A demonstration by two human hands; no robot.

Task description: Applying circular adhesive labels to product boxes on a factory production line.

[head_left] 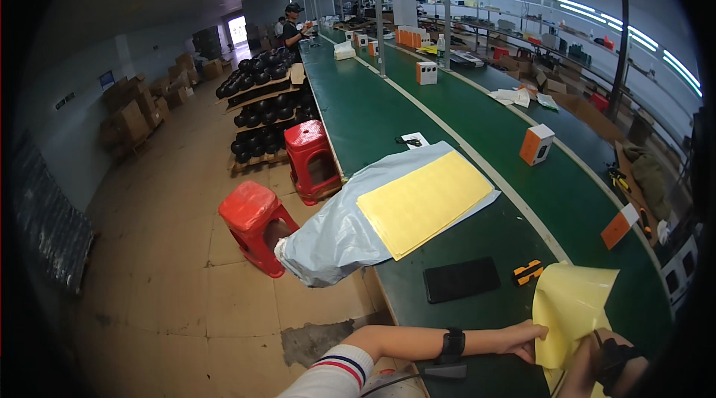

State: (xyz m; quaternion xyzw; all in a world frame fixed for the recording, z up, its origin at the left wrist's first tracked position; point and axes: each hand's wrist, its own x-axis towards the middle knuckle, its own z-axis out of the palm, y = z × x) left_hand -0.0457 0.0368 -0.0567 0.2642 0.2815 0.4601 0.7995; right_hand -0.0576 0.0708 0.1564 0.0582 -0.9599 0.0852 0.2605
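- My left hand point(528, 340): closed on the left edge of a curling yellow sheet point(570, 308), low over the green table point(358, 111).
- My right hand point(608, 364): under that sheet; grip cannot be told.
- Yellow sheet stack point(424, 201): on grey plastic bag point(335, 234).
- Black phone point(461, 279): beside the held sheet.

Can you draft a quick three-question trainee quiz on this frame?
1. True or false: both the left hand and the right hand grip the curled yellow sheet.
2. What lies on the green table between the black phone and the curled sheet?
A. scissors
B. yellow-and-black utility knife
C. tape roll
3. The stack of yellow sheets rests on a grey ____.

Key: 1 true; 2 B; 3 plastic bag.
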